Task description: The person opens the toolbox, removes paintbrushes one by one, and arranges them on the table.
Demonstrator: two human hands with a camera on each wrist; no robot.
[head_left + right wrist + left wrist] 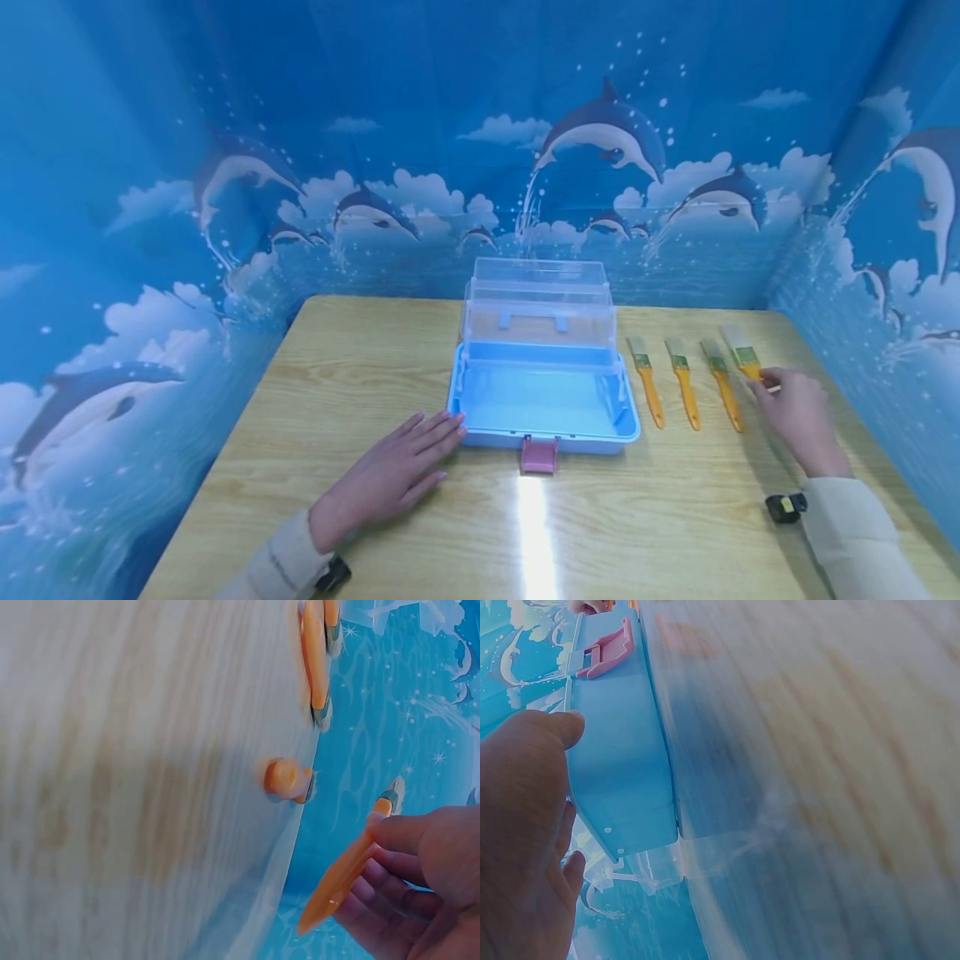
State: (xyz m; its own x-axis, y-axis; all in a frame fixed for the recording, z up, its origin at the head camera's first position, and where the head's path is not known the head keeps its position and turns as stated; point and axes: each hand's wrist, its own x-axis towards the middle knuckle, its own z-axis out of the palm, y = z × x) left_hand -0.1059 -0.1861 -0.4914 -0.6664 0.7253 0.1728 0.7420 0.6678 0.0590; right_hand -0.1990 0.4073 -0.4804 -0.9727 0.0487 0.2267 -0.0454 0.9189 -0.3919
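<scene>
A paintbrush (746,355) with a yellow-orange handle and pale bristles is pinched in my right hand (801,414). In the right wrist view its handle (334,889) slants between thumb and fingers, off the table. My left hand (393,471) has its fingers stretched out at the front left corner of a light blue plastic box (540,397); the fingertips appear to touch its edge. The box stands with its clear lid (538,292) raised and its pink latch (539,456) hanging at the front. Nothing lies inside the box.
Three more paintbrushes lie in a row right of the box: a left one (647,383), a middle one (683,385) and a right one (723,386). The wood-grain table (360,367) meets a blue dolphin-print curtain (420,100) at the back and sides.
</scene>
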